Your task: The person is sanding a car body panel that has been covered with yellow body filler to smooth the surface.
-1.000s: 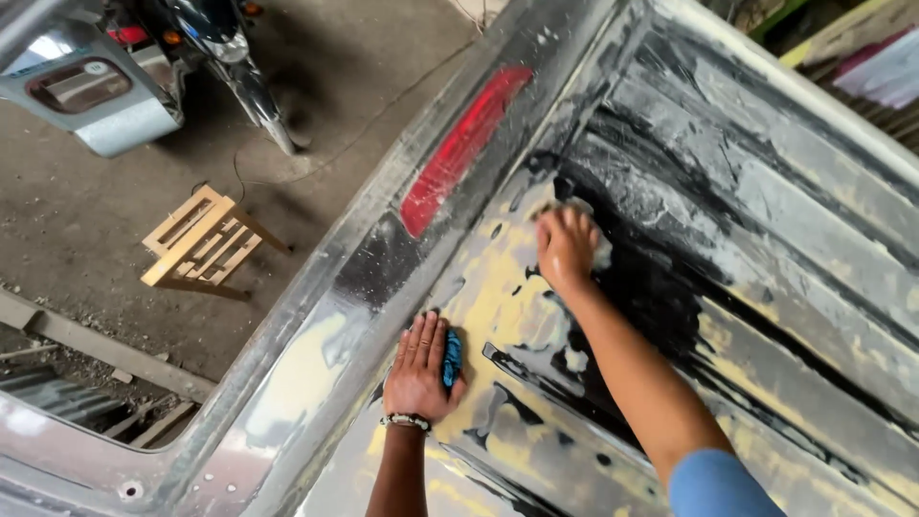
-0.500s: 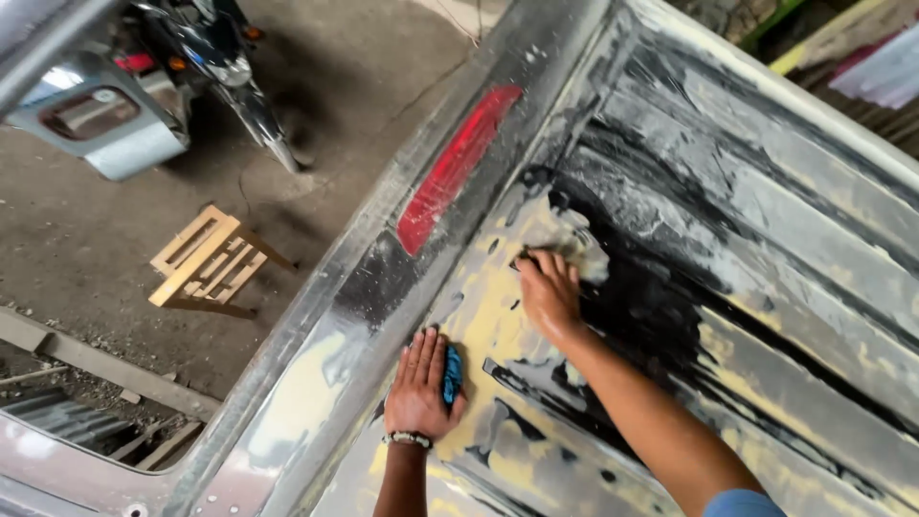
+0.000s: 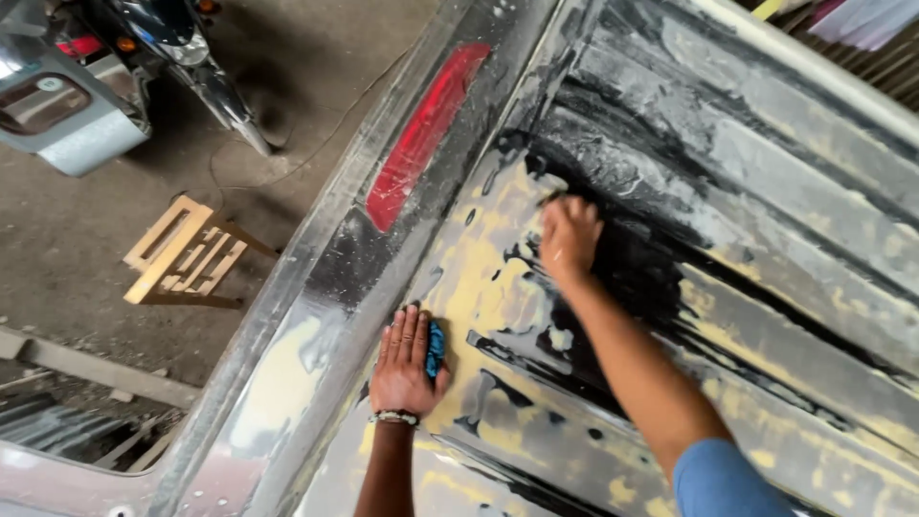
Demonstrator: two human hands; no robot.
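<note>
I lean over a vehicle's ribbed roof panel, which is smeared with yellow filler, grey slurry and black patches. My right hand presses down on the wet panel with curled fingers. A dark sanding sheet peeks out at the fingertips; the rest is hidden under the hand. My left hand, with a beaded bracelet on the wrist, lies flat on the roof nearer the edge. It pins a small blue cloth under the thumb.
A long red lamp is set in the roof's rear edge. Below on the concrete floor stand a small wooden stool, a motorcycle and a grey-blue vehicle part. Corrugated sheets lie at lower left.
My right hand slid toward me along the panel, then back away to the far side of the yellow patch. The left hand stayed planted with the blue cloth.
</note>
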